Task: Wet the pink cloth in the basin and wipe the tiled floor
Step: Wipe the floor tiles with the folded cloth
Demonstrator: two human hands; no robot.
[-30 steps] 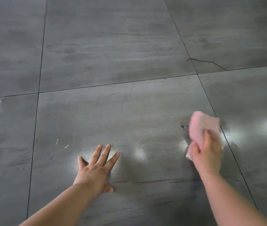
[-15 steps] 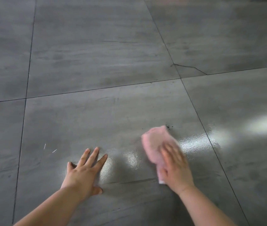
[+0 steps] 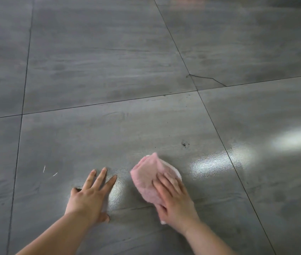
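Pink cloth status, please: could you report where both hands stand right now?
Left hand flat on floor, open. Right hand pressing pink cloth on tiled floor. Dark speck ahead; nothing in the way.

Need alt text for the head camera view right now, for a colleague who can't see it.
A right hand presses a folded pink cloth flat on a grey tiled floor, while the left hand rests spread on the same tile beside it. Shiny patches lie right of the cloth, a small dark spot sits beyond it, and a crack crosses a farther tile.
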